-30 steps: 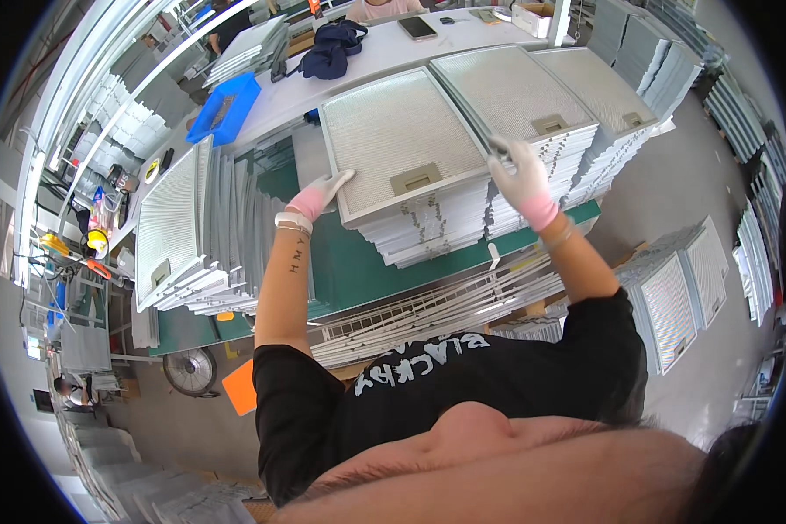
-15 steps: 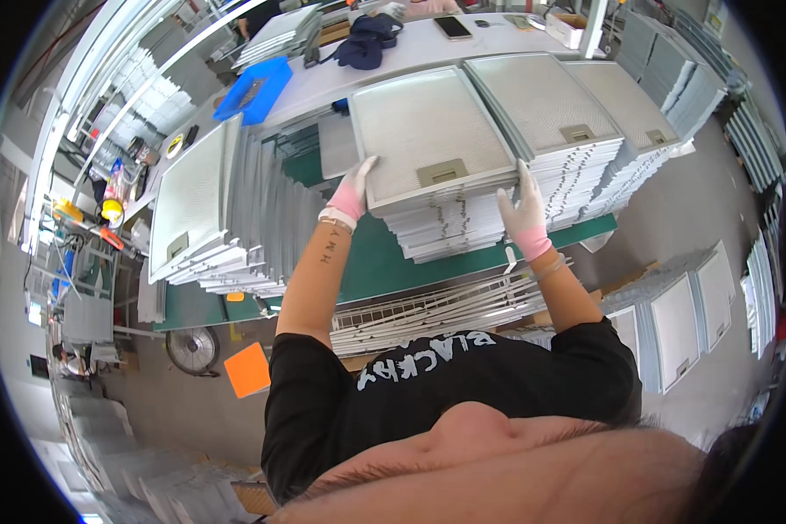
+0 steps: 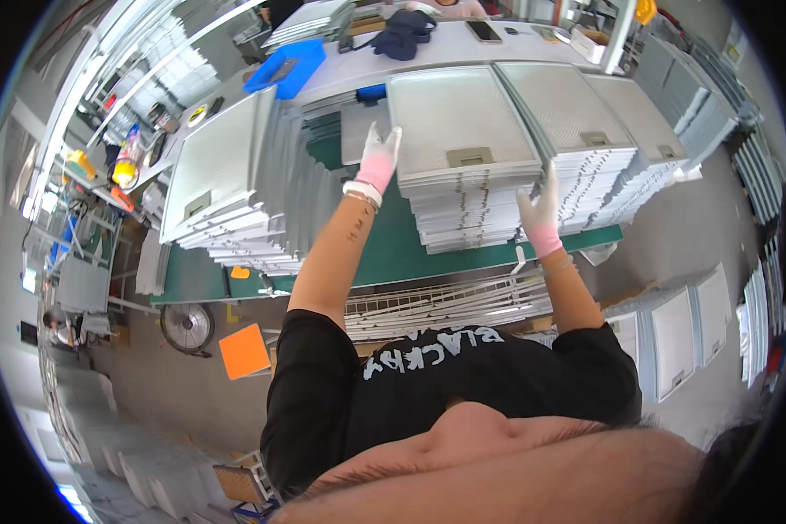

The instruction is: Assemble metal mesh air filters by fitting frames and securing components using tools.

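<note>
A tall stack of grey mesh panels [image 3: 458, 122] with a small tab handle stands on the green table [image 3: 393, 253] in front of me. My left hand [image 3: 377, 159], in a white and pink glove, lies with fingers spread against the left edge of the top panel. My right hand [image 3: 540, 217], gloved the same way, presses flat against the stack's right front side, lower down. Neither hand closes around a panel.
More panel stacks stand to the right [image 3: 576, 109] and a leaning pile to the left [image 3: 223, 170]. A blue tray [image 3: 288, 65], dark cloth [image 3: 402, 39] and phone [image 3: 483, 31] lie at the back. A white wire rack [image 3: 437, 301], an orange square [image 3: 244, 349], a fan [image 3: 186, 325] and floor panels [image 3: 672, 341] sit below.
Both hands slid from the top panel's far edges toward me. The left now rests at the left edge, the right has dropped to the stack's side. My view has shifted.
</note>
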Demonstrator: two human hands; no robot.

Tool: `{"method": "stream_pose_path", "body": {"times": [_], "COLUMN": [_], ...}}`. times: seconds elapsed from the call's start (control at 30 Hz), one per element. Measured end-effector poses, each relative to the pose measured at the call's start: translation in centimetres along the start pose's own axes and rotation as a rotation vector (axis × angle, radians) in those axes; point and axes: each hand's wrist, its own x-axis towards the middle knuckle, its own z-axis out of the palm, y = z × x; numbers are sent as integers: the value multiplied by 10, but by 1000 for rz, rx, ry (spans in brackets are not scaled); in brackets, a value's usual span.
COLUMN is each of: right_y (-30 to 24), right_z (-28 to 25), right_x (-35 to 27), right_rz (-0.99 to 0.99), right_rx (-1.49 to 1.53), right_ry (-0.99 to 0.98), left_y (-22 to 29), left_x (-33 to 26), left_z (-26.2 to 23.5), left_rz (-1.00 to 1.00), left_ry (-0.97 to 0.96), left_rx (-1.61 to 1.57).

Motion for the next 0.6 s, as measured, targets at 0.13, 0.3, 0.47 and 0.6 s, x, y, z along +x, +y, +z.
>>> {"method": "stream_pose_path", "body": {"times": [0.13,0.3,0.47,0.6], "right_y": [-22,-43,-65,-88], "right_z": [-18,-18,2,8], "right_x": [-39,-75,-83,-92], "right_rz": [88,118,52,-139], "right_rx": [107,101,233,194], "right_ry": [142,30,-185,-359], "left_y": [78,83,55,55], "left_x": [-87,-106,-87,-80], "left_z": [-70,-225,-303,-329], "left_rz": [369,639,452,675], "left_ry": [-222,548,84,95], "left_rx": [318,1270,1216,1346]}}
